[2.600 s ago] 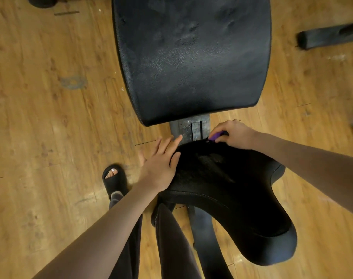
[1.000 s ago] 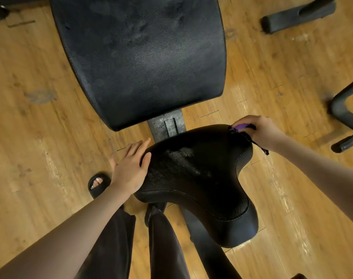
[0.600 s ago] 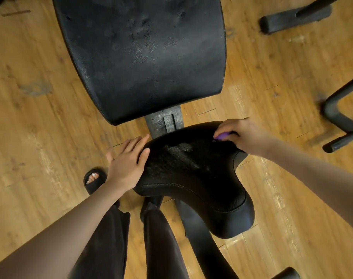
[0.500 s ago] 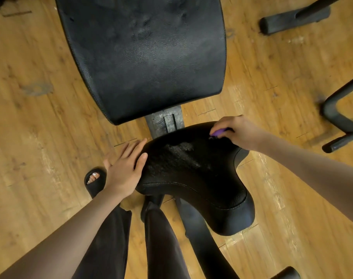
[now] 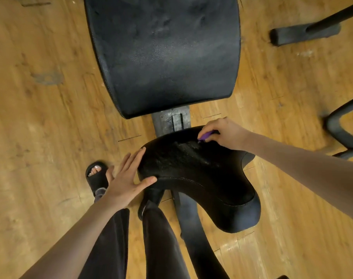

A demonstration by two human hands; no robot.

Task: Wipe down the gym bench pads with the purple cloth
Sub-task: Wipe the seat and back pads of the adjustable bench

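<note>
Left hand [image 5: 125, 183] spread flat against seat pad [image 5: 199, 178] side edge; right hand [image 5: 225, 133] grip curled round purple cloth [image 5: 205, 135] at pad's far rim, nearer centre than a second before. Beyond, back pad [image 5: 167, 53], wooden floor [image 5: 40, 117], black frame legs [image 5: 304, 33].

Purple cloth [image 5: 205, 135] mostly buried under right hand [image 5: 226, 133]; we see only small sliver past fingers, shape unreadable. Back pad [image 5: 163, 55] cut by top edge. Metal frame [image 5: 171, 122] hidden under both pads, showing only in gap. Seat pad [image 5: 199, 178] covers right foot. Both forearms run off frame. Black equipment legs [image 5: 341, 129] at right cropped; we cannot identify them.
</note>
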